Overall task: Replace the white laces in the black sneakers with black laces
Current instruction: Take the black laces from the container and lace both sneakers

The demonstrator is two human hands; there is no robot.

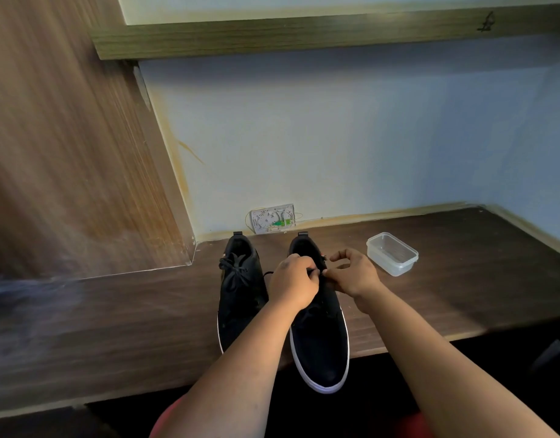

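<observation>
No readable writing is showing. Both hands, left hand (293,281) and right hand (351,273), are pinching what looks like a black lace (313,272) over the right black sneaker (319,336), fingers curled tight.

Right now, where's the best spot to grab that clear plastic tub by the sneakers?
Probably the clear plastic tub by its two long rim edges, coming from above. It sits upright and lidless on the table, right of the right hand, with nothing crowding its sides.
</observation>
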